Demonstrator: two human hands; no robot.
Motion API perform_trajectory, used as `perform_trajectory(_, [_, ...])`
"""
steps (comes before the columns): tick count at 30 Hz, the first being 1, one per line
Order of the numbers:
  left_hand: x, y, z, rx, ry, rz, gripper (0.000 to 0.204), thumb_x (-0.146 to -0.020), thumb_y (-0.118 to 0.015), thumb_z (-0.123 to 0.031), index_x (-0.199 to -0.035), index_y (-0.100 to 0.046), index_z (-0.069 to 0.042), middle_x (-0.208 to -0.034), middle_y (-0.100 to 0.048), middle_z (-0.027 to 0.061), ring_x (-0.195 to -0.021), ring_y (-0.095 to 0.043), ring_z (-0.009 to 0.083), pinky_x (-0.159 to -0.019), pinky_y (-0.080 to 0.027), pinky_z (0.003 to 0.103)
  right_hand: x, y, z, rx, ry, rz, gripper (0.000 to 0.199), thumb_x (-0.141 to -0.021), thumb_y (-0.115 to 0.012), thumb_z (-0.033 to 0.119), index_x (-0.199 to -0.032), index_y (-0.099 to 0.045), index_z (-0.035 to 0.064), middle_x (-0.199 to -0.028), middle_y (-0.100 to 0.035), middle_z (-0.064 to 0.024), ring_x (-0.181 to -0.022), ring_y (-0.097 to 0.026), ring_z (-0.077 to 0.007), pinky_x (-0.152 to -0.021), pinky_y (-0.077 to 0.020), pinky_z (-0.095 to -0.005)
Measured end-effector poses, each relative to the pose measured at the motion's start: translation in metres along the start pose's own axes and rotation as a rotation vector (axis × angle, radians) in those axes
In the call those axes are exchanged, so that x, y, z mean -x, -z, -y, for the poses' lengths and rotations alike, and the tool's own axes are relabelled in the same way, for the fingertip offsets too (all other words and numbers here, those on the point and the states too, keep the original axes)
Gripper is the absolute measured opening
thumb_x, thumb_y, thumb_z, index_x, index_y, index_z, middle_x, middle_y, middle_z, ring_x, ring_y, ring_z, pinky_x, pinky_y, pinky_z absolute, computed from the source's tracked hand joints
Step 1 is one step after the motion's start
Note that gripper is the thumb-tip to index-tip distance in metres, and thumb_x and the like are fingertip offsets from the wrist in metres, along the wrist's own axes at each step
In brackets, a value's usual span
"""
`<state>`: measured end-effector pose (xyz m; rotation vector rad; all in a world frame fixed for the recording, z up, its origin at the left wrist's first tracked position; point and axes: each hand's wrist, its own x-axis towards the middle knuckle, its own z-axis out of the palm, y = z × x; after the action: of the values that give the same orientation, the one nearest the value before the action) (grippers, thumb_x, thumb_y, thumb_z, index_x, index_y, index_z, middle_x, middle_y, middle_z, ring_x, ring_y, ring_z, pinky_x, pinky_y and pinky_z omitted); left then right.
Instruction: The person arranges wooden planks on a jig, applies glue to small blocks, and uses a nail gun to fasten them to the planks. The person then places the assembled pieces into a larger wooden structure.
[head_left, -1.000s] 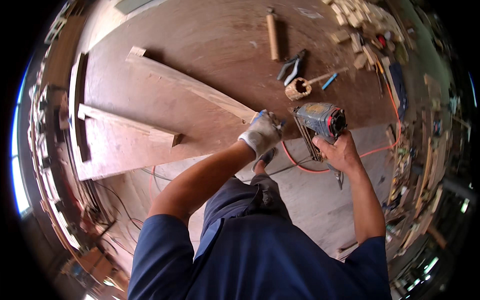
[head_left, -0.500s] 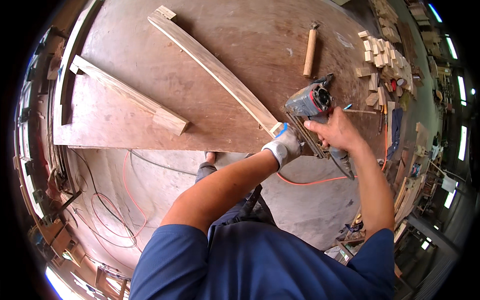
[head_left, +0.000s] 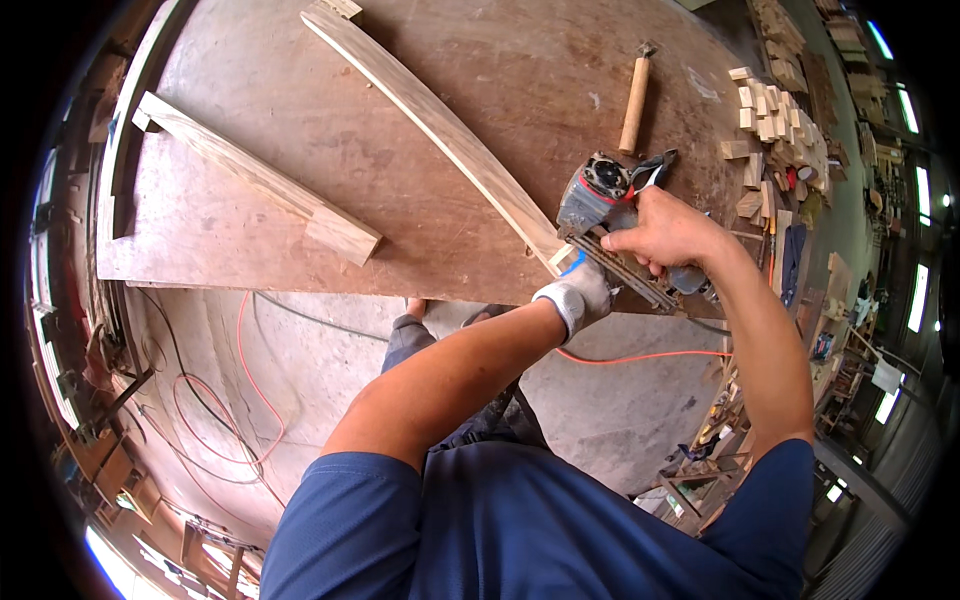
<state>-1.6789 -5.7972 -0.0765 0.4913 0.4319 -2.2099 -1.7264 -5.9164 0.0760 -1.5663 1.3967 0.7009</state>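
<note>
My right hand (head_left: 676, 232), bare, is closed around the handle of a grey and black nail gun (head_left: 590, 205) with a red ring. The gun's head hangs over the near end of a long curved wooden piece (head_left: 430, 128), and its long magazine slants toward the table's front edge. In a pale glove with a blue stripe, my left hand (head_left: 580, 298) grips that same near end, right beside the magazine. Most of its fingertips are hidden. Where the gun's tip meets the wood, I cannot tell whether they touch.
A second wooden piece (head_left: 250, 172) lies to the left on the brown table (head_left: 240, 265), with another along its left edge. Beyond the gun is a hammer (head_left: 635, 105) with a wooden handle. Small wood blocks (head_left: 770, 115) are piled at right. Orange hose (head_left: 650, 356) crosses below.
The nail gun has turned and shifted left, bringing its head over the curved piece's end. My right hand has risen slightly with it; my left hand keeps its place at the wood.
</note>
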Motion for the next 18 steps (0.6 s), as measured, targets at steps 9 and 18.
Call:
perform_trajectory(9, [-0.003,-0.012,0.000,0.233,-0.088,-0.037,0.029,-0.109,-0.051,-0.030,-0.097,-0.060,-0.006,-0.093,-0.067,0.0113,-0.091,-0.069,0.0276,-0.090,-0.063,0.045,-0.022,0.014,0.028,0.211,-0.021,0.174,0.047,-0.091,-0.077,0.028,-0.060,-0.065,-0.0055,-0.056,-0.066,-0.0127,-0.047,-0.067,-0.0208,-0.049,-0.0545,-0.0355])
perform_trajectory(18, [0.011,-0.043,-0.014,0.397,-0.017,-0.176,0.022,-0.104,-0.056,-0.027,-0.093,-0.050,-0.009,-0.086,-0.057,0.0067,-0.085,-0.059,0.0223,-0.086,-0.056,0.036,-0.024,0.018,0.043,0.214,-0.079,0.230,0.039,-0.089,-0.075,0.021,-0.063,-0.063,-0.0061,-0.060,-0.067,-0.0149,-0.048,-0.066,-0.0226,-0.047,-0.0556,-0.0369])
